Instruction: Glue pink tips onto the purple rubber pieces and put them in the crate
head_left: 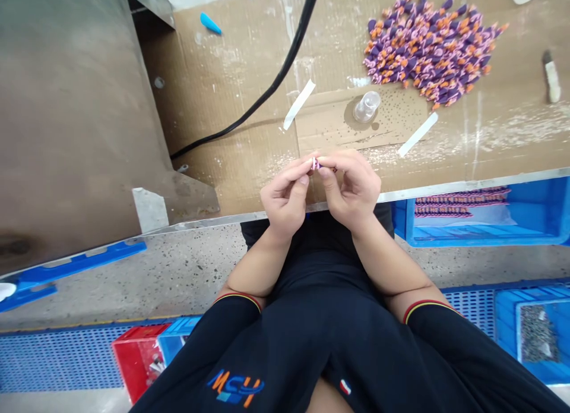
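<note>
My left hand (286,196) and my right hand (351,187) meet over the table's front edge. Between their fingertips is a small pink and purple piece (315,163), pinched from both sides; the fingers hide much of it. Beyond the hands, a small clear cup (367,107) stands on a taped cardboard sheet (318,125) marked with wet spots. A large pile of purple, pink and orange pieces (430,50) lies at the back right of the cardboard-covered table.
A metal housing (80,104) fills the left side, with a black cable (267,95) crossing the table. A blue cap (210,24) lies behind. A blue bin (534,214) with rows of pieces sits below the table edge at right. A brush-like tool (552,80) lies far right.
</note>
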### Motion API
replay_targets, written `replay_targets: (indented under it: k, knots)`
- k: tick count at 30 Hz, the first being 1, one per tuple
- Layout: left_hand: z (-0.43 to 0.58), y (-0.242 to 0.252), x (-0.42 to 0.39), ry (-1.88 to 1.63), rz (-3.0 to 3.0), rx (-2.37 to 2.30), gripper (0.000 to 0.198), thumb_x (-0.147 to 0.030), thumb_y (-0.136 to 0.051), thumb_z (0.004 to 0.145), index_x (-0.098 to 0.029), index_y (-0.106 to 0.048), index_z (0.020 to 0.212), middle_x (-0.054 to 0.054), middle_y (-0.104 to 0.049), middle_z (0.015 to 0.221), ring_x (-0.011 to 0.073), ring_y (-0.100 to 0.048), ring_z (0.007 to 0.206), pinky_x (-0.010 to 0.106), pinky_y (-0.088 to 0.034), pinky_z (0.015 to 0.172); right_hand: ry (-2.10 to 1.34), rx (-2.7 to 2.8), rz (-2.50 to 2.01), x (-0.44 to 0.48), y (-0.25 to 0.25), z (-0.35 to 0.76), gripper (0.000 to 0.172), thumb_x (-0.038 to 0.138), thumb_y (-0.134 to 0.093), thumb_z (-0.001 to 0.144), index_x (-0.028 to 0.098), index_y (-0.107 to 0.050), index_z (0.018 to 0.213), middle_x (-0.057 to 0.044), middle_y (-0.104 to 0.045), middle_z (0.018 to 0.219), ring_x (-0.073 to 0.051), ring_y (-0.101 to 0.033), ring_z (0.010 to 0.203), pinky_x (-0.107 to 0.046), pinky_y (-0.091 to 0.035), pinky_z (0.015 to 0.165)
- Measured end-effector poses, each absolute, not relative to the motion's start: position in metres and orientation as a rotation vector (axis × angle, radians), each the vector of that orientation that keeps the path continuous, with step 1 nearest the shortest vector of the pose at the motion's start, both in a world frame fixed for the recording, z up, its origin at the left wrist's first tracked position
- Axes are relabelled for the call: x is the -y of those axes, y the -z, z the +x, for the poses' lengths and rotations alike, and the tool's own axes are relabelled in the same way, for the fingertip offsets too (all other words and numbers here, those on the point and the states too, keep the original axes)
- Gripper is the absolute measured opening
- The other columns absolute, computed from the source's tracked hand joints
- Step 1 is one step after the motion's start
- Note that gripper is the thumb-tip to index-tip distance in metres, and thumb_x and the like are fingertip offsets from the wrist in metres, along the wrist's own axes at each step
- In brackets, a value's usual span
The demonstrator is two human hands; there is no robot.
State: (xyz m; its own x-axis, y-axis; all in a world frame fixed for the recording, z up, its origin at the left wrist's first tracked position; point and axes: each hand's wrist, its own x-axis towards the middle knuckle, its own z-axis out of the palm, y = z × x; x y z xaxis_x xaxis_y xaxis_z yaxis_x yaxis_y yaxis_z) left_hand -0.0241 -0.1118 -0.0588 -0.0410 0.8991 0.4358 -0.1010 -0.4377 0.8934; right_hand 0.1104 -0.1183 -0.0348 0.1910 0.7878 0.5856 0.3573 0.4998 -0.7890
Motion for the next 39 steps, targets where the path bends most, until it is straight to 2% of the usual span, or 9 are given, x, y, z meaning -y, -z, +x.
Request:
replay_targets:
  k: [2, 6, 11, 15, 21, 24, 33, 39]
  knots:
    - [-0.024, 0.057, 0.112, -1.571, 1.458, -0.882, 0.023, -0.027, -0.071, 0.112, -0.036, -0.083, 0.130, 0.001, -0.085, 0.127, 0.0197, -0.083, 0.121, 0.041, -0.072, 0.108, -0.427, 1.481, -1.083, 0.116, 0.031, 0.124, 0.017, 0.023, -0.065, 0.112, 0.030, -0.079, 0.117, -0.005, -0.083, 0.105, -0.022, -0.080, 0.098, -0.041, -0.067, 0.088]
    - [-0.021, 0.054, 0.110, -1.553, 1.531, -0.817, 0.025, -0.023, -0.080, 0.106, -0.030, -0.081, 0.130, 0.003, -0.086, 0.115, 0.0173, -0.084, 0.106, 0.033, -0.072, 0.095, -0.573, 1.624, -1.025, 0.114, 0.025, 0.155, 0.019, 0.021, -0.063, 0.111, 0.029, -0.081, 0.113, -0.004, -0.081, 0.104, -0.020, -0.078, 0.096, -0.037, -0.065, 0.084]
    - [-0.017, 0.049, 0.108, -1.505, 1.736, -0.832, 0.015, -0.017, -0.086, 0.099, -0.025, -0.079, 0.110, 0.001, -0.084, 0.100, 0.0164, -0.082, 0.094, 0.033, -0.069, 0.088, -0.828, 1.565, -0.969, 0.118, 0.029, 0.172, 0.011, 0.023, -0.069, 0.108, 0.027, -0.079, 0.110, -0.003, -0.080, 0.097, -0.017, -0.076, 0.085, -0.031, -0.059, 0.073]
    - [-0.018, 0.045, 0.108, -1.490, 1.853, -0.835, 0.013, -0.017, -0.088, 0.098, -0.022, -0.076, 0.103, 0.001, -0.082, 0.096, 0.0148, -0.079, 0.087, 0.031, -0.067, 0.083, -0.965, 1.466, -0.958, 0.120, 0.033, 0.173, 0.007, 0.030, -0.075, 0.106, 0.026, -0.080, 0.110, -0.003, -0.080, 0.093, -0.017, -0.074, 0.078, -0.030, -0.058, 0.069]
    - [-0.017, 0.041, 0.109, -1.485, 1.945, -0.868, 0.015, -0.023, -0.089, 0.098, -0.022, -0.075, 0.103, 0.000, -0.079, 0.094, 0.0146, -0.078, 0.087, 0.031, -0.067, 0.080, -0.964, 1.460, -0.943, 0.119, 0.032, 0.173, 0.006, 0.029, -0.077, 0.104, 0.025, -0.080, 0.102, -0.003, -0.080, 0.090, -0.017, -0.073, 0.077, -0.029, -0.057, 0.067]
    - [-0.015, 0.041, 0.110, -1.510, 1.979, -0.884, 0.016, -0.022, -0.089, 0.097, -0.021, -0.073, 0.100, 0.000, -0.078, 0.093, 0.0145, -0.077, 0.085, 0.030, -0.067, 0.079, -0.944, 1.468, -0.930, 0.119, 0.033, 0.173, 0.003, 0.024, -0.078, 0.101, 0.025, -0.081, 0.103, -0.003, -0.080, 0.089, -0.016, -0.071, 0.075, -0.028, -0.056, 0.066]
    - [-0.012, 0.046, 0.115, -1.638, 2.119, -0.929, 0.013, -0.014, -0.084, 0.099, -0.020, -0.073, 0.100, 0.001, -0.079, 0.093, 0.0153, -0.077, 0.085, 0.031, -0.067, 0.080, -0.858, 1.520, -0.931, 0.117, 0.035, 0.172, 0.011, 0.017, -0.075, 0.094, 0.025, -0.080, 0.098, -0.001, -0.080, 0.085, -0.015, -0.071, 0.072, -0.028, -0.057, 0.064]
    - [-0.013, 0.046, 0.116, -1.614, 2.114, -0.964, 0.009, -0.021, -0.081, 0.103, -0.022, -0.072, 0.101, 0.000, -0.078, 0.092, 0.0155, -0.077, 0.084, 0.032, -0.067, 0.079, -0.854, 1.582, -0.902, 0.114, 0.032, 0.175, 0.013, 0.014, -0.075, 0.094, 0.025, -0.081, 0.098, 0.000, -0.080, 0.084, -0.015, -0.072, 0.072, -0.028, -0.058, 0.065]
